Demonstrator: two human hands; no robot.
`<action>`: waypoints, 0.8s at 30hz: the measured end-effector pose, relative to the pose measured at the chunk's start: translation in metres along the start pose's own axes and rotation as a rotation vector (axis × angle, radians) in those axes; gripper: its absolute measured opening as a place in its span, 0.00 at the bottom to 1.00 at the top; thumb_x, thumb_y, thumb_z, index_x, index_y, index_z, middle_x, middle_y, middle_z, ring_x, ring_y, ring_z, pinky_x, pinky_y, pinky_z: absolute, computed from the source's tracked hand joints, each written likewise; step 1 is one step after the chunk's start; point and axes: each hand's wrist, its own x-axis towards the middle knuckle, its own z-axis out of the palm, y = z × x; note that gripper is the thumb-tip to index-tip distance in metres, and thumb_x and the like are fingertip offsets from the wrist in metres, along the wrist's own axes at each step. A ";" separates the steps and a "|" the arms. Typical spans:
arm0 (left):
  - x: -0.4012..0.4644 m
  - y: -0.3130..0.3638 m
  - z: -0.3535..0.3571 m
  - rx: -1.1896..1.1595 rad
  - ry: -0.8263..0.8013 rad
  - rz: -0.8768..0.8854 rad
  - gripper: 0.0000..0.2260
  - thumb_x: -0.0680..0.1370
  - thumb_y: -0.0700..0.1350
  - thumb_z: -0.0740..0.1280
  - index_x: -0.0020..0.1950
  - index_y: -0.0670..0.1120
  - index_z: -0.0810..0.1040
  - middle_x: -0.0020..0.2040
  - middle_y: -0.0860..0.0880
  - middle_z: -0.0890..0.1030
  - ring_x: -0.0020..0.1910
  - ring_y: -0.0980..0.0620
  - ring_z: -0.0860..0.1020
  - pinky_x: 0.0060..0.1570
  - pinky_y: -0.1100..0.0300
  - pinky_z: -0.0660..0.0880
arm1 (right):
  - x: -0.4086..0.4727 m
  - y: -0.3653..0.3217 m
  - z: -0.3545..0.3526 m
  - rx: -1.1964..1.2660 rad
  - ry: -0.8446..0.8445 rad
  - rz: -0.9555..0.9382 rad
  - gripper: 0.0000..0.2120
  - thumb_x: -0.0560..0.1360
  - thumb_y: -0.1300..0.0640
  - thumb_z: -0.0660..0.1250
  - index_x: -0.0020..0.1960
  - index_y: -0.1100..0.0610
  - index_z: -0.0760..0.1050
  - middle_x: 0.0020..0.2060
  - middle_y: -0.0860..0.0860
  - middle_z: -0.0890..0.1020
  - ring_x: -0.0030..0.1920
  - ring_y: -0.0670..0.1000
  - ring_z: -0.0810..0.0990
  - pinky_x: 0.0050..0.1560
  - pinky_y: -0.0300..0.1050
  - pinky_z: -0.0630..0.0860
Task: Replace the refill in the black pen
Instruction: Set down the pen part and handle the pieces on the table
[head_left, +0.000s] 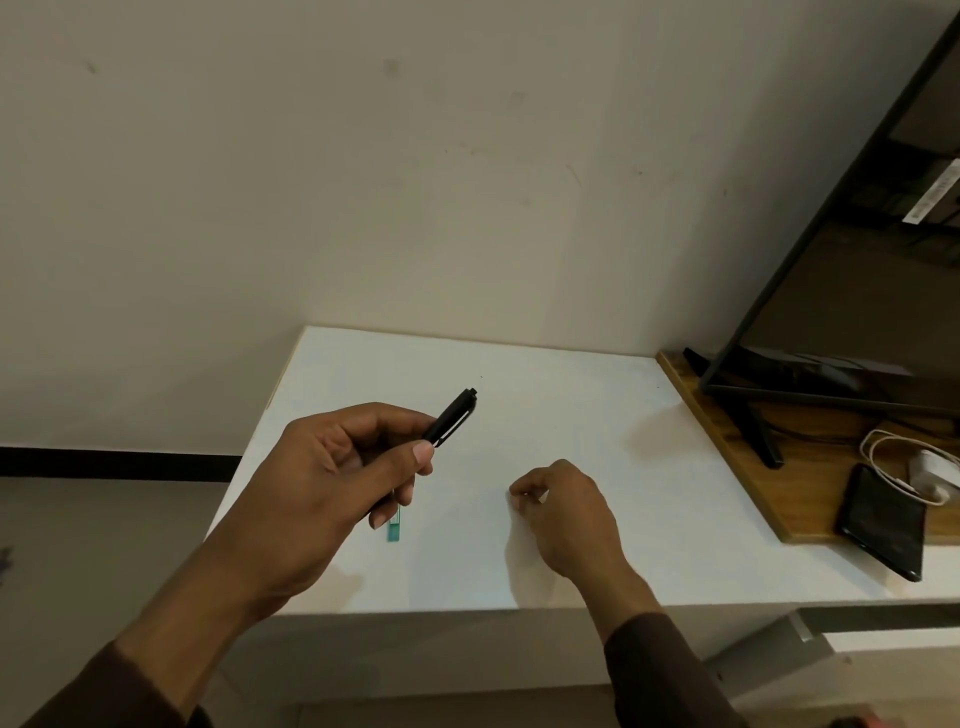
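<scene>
My left hand holds the black pen above the white table, its clip end and push button pointing up and to the right. The pen's lower part is hidden in my fingers. Below that hand a thin refill with a green end lies on the table, partly covered by my fingers. My right hand rests on the table to the right, fingers curled with the thumb and forefinger tips together; whether something small is pinched there is not visible.
A wooden board lies at the table's right side, carrying a monitor stand, a black phone and a white charger with cable. A wall stands behind the table. The table's front edge runs just below my wrists.
</scene>
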 end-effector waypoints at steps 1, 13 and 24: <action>0.000 0.000 -0.001 0.001 0.000 -0.003 0.09 0.79 0.35 0.70 0.50 0.45 0.88 0.31 0.48 0.82 0.27 0.56 0.75 0.27 0.66 0.72 | 0.000 0.000 0.000 0.003 0.011 0.004 0.08 0.81 0.56 0.67 0.54 0.49 0.85 0.48 0.43 0.76 0.46 0.45 0.75 0.46 0.39 0.70; 0.000 -0.003 -0.003 -0.002 0.002 -0.011 0.09 0.79 0.34 0.70 0.51 0.44 0.88 0.32 0.49 0.82 0.27 0.56 0.75 0.28 0.65 0.73 | -0.002 -0.001 -0.005 0.124 0.048 0.018 0.03 0.79 0.56 0.71 0.49 0.53 0.83 0.46 0.42 0.77 0.43 0.43 0.77 0.43 0.36 0.71; 0.000 -0.003 -0.001 0.060 0.020 -0.030 0.08 0.80 0.35 0.70 0.53 0.43 0.87 0.31 0.51 0.82 0.27 0.58 0.76 0.28 0.69 0.72 | -0.032 -0.079 -0.058 1.061 0.079 -0.158 0.03 0.74 0.54 0.77 0.46 0.52 0.87 0.31 0.45 0.83 0.26 0.45 0.69 0.29 0.37 0.71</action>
